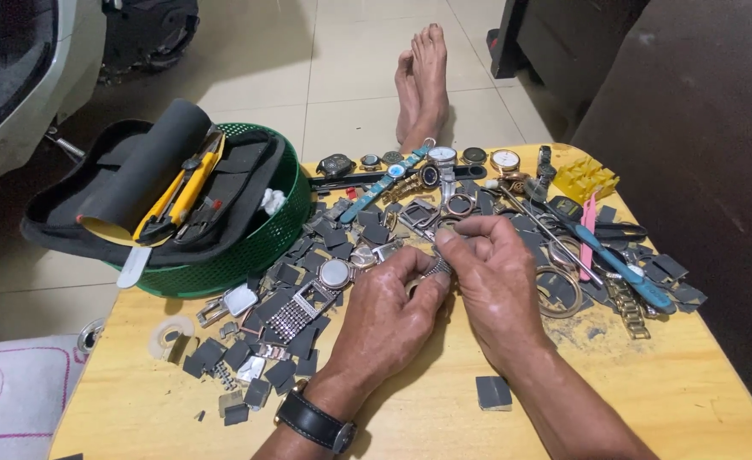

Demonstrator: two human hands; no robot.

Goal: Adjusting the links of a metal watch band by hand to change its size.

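Note:
My left hand (388, 319) and my right hand (497, 285) meet over the middle of a small wooden table (665, 400). Together they pinch a small metal watch band piece (438, 267) between thumbs and fingertips. A black wristwatch (316, 422) sits on my left wrist. Just left of my hands lie a round silver watch face (335, 273) and a studded square watch case (295, 313). Dark grey flat pieces (222, 353) are scattered around them.
A green mesh basket (248, 255) at the table's left edge holds a black pouch, a grey roll and yellow-handled cutters (180, 192). Watches (441, 156) line the far edge. A blue-handled tool (619, 268), pink tweezers (587, 234) and a yellow block (586, 177) lie right. Bare feet (423, 81) rest beyond.

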